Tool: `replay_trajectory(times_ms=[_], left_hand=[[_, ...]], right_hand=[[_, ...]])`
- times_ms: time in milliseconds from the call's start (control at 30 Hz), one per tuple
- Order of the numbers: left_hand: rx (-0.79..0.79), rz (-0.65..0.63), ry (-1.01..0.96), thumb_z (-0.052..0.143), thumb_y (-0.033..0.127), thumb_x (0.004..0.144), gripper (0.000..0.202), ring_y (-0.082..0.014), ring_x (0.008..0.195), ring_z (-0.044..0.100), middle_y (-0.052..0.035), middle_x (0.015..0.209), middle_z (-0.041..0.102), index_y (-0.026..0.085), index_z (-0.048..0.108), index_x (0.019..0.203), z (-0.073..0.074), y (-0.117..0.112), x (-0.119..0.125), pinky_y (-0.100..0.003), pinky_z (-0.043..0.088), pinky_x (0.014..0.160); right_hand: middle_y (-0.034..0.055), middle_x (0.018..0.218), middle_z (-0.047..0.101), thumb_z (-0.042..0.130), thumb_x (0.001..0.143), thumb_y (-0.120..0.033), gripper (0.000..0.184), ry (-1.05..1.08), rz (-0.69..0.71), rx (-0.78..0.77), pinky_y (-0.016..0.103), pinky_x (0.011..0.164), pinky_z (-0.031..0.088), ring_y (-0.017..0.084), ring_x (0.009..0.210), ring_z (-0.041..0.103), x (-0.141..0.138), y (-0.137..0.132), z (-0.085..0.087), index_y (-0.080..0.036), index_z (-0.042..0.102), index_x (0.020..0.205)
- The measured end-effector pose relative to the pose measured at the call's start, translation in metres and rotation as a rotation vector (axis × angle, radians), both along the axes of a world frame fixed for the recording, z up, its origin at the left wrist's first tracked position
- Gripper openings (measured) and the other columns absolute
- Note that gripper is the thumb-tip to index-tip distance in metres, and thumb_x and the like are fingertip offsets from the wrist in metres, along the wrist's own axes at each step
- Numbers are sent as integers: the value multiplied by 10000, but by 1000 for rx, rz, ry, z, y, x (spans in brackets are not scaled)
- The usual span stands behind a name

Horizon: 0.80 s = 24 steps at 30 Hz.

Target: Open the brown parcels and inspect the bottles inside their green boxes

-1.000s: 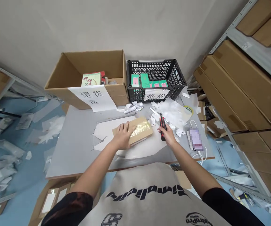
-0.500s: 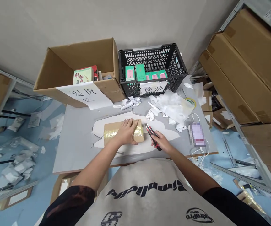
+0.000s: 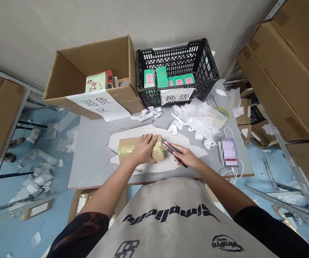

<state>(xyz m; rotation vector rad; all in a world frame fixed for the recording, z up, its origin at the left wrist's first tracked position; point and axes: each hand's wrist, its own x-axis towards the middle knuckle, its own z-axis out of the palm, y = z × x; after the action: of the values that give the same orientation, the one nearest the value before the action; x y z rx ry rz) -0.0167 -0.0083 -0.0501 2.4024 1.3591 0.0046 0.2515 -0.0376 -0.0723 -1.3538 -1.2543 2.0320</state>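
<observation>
A brown cardboard parcel (image 3: 127,149) wrapped in clear tape lies on the grey table (image 3: 92,154), on a torn white sheet. My left hand (image 3: 143,150) rests flat on top of the parcel with fingers stretched out, pressing it down. My right hand (image 3: 188,157) is closed around a red and black utility knife (image 3: 172,149), whose tip points at the parcel's right end.
At the back stand an open cardboard box (image 3: 90,82) with a paper label and a black plastic crate (image 3: 177,71) holding green boxes. Crumpled white wrappings (image 3: 199,118), a tape roll (image 3: 222,113) and a phone (image 3: 229,152) on a cable lie to the right. Shelves of cartons flank both sides.
The parcel was turned and drawn closer, now lying lengthwise under my left hand. My right hand brought the knife from beside the wrappings to the parcel's right end.
</observation>
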Motion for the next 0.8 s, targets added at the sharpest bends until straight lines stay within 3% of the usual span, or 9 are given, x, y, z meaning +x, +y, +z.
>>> replay_trajectory(times_ms=[167,400,800], left_hand=[[1,-10,-10,882,566,426,1343,-441,1374,299,-210,1496,339,169,232,1532,0,-1,0,-538,173,1172],[-25,0,27,882,559,432,1346,-453,1391,270,-200,1535,292,198,207,1539,0,1,2,-547,162,1163],[-32,6,-10,881,569,454,1313,-438,1381,306,-194,1524,334,197,241,1538,1,2,0,-535,172,1168]], right_hand=[[-54,624,601,558,912,-369,569,-69,24,42,195,438,458,79,435,529,-1,6,5,-347,437,1468],[-64,595,580,564,900,-363,583,-13,126,20,201,437,458,85,416,523,7,10,11,-339,438,1468],[-58,609,583,587,876,-386,581,-23,245,-55,228,474,463,92,454,505,11,-3,16,-345,473,1445]])
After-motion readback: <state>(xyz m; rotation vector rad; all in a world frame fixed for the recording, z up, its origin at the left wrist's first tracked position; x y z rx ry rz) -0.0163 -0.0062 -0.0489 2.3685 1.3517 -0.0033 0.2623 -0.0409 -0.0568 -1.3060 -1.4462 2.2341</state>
